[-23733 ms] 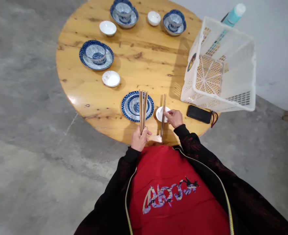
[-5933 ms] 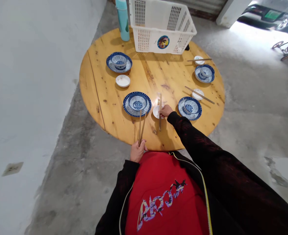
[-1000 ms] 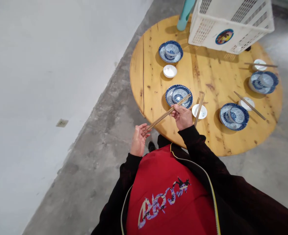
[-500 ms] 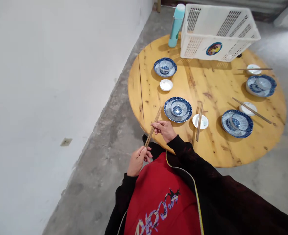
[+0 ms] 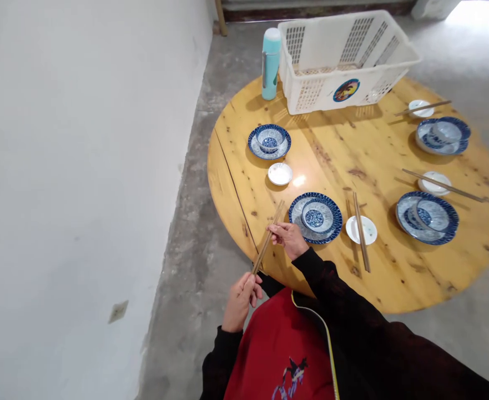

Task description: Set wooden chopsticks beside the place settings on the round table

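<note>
In the head view, the right hand (image 5: 288, 239) pinches a pair of chopsticks (image 5: 268, 239) at mid-length while the left hand (image 5: 241, 294) closes its fingers on their lower end, just over the round table's (image 5: 331, 161) near-left edge beside a blue plate (image 5: 314, 218).

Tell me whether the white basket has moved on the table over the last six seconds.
No. The white basket stays at the table's far edge beside the teal bottle; only the camera shifted.
</note>
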The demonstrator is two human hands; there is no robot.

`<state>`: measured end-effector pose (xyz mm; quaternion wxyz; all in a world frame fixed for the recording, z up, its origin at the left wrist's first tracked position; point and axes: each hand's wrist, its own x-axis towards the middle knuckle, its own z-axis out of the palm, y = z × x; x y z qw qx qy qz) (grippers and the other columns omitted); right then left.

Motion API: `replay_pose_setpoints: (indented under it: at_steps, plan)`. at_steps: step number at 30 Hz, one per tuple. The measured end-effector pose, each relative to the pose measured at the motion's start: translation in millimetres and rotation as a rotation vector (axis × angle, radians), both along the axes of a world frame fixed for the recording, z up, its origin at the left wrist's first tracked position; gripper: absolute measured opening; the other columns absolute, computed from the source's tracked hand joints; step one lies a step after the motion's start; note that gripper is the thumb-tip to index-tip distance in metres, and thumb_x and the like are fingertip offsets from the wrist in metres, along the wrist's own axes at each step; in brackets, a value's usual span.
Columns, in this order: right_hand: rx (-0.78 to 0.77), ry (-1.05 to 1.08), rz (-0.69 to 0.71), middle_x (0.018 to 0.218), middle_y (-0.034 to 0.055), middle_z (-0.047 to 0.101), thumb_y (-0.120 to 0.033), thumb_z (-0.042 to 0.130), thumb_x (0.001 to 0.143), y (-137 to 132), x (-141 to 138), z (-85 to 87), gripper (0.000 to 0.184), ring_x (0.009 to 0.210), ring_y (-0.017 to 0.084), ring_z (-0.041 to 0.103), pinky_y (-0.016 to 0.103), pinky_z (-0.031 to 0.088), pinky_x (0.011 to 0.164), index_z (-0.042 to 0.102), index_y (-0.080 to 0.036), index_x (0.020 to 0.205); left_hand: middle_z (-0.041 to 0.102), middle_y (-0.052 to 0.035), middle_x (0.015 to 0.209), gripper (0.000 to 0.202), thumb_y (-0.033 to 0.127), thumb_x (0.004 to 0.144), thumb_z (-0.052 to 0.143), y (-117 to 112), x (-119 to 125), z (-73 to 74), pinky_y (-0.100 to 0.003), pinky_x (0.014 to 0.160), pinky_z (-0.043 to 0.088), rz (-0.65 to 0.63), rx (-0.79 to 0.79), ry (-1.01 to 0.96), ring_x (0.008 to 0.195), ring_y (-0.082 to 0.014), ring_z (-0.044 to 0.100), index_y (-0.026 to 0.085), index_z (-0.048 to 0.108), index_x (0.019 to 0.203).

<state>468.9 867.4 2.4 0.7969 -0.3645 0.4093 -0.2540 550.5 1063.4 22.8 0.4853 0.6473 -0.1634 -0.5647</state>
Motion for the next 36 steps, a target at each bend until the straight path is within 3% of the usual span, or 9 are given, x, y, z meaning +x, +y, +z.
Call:
replay_pose_setpoints:
  at_steps: [6, 16, 23, 26, 30, 36]
  plan:
    - [-0.013, -0.017, -0.123, 0.059, 0.0009, 0.06, -0.043, 0.081, 0.064, -15, 25, 0.3, 0.034, 0.049, 0.008, 0.05, 0.019, 0.042, 0.044, 0.072, -0.012, 0.074, 0.054, 0.0037, 0.057, 0.041, 0.055, 0.091, 0.046, -26, 43, -2.1, -0.019, 0.045, 0.025, -0.123, 0.023, -0.018, 0.043, -0.0046, 0.036, 0.016, 0.054, 0.084]
    - [-0.068, -0.068, -0.317, 0.06, -0.0005, 0.058, -0.042, 0.082, 0.061, -37, 27, 30.7, 0.033, 0.051, 0.007, 0.049, 0.019, 0.041, 0.045, 0.069, -0.013, 0.071, 0.056, 0.0031, 0.058, 0.041, 0.056, 0.089, 0.049, -75, 81, 14.9, -0.019, 0.044, 0.024, -0.345, -0.068, -0.083, 0.042, -0.0046, 0.036, 0.015, 0.054, 0.083]
    - [-0.111, -0.01, -0.567, 0.058, -0.0028, 0.055, -0.044, 0.08, 0.06, -50, 36, 30.0, 0.034, 0.05, 0.007, 0.048, 0.018, 0.042, 0.043, 0.063, -0.015, 0.066, 0.054, 0.0036, 0.058, 0.038, 0.053, 0.091, 0.045, -116, 104, 10.0, -0.02, 0.042, 0.024, -0.506, -0.105, -0.14, 0.041, -0.0053, 0.034, 0.017, 0.054, 0.084]
    - [-0.167, 0.075, -0.605, 0.053, -0.0034, 0.053, -0.046, 0.077, 0.065, -51, 52, 27.0, 0.035, 0.047, 0.008, 0.048, 0.019, 0.043, 0.042, 0.058, -0.016, 0.061, 0.054, 0.0033, 0.059, 0.035, 0.049, 0.094, 0.039, -135, 122, 5.1, -0.022, 0.045, 0.028, -0.599, -0.17, -0.288, 0.042, -0.0071, 0.036, 0.019, 0.053, 0.083]
    - [-0.183, 0.177, -0.648, 0.049, -0.0031, 0.053, -0.047, 0.072, 0.069, -49, 89, 23.9, 0.036, 0.042, 0.007, 0.047, 0.018, 0.042, 0.039, 0.056, -0.016, 0.06, 0.059, 0.0, 0.063, 0.034, 0.036, 0.098, 0.034, -162, 160, -1.3, -0.023, 0.059, 0.037, -0.778, -0.344, -0.646, 0.054, -0.0105, 0.05, 0.02, 0.053, 0.075]
    - [-0.117, 0.23, -0.771, 0.051, -0.0026, 0.055, -0.046, 0.071, 0.07, -50, 151, 22.5, 0.034, 0.042, 0.007, 0.049, 0.018, 0.044, 0.039, 0.057, -0.016, 0.065, 0.064, -0.0046, 0.068, 0.028, 0.03, 0.096, 0.035, -196, 219, -15.6, -0.026, 0.057, 0.032, -0.911, -0.484, -1.119, 0.059, -0.0152, 0.057, 0.019, 0.06, 0.087]
